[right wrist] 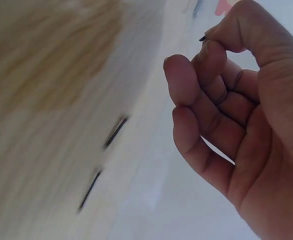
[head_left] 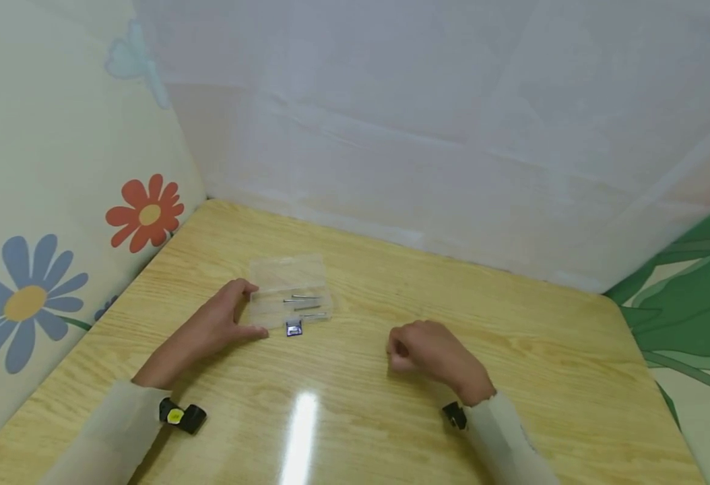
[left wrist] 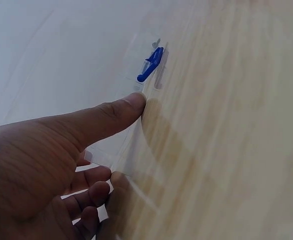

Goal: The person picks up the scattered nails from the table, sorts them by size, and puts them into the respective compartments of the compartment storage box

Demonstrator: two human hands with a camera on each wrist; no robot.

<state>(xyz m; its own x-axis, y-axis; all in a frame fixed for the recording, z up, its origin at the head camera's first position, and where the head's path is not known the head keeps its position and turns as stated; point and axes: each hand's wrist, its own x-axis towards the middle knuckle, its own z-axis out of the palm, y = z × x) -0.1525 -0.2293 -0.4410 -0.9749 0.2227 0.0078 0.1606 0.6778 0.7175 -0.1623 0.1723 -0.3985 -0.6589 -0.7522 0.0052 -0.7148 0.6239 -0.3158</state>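
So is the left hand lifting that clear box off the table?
No, the clear box lies flat on the table, the left hand steadying its side.

1. The right hand (right wrist: 236, 115) is seen close to the camera, its fingers curled in toward the palm.
2. A small dark tip (right wrist: 202, 38) is pinched between the thumb and a fingertip; the rest of the piece is hidden.
3. Two thin dark pins (right wrist: 115, 132) are seen blurred, one beyond the other, well apart from the hand.
4. A wooden tabletop (right wrist: 41, 75) is shown, blurred.
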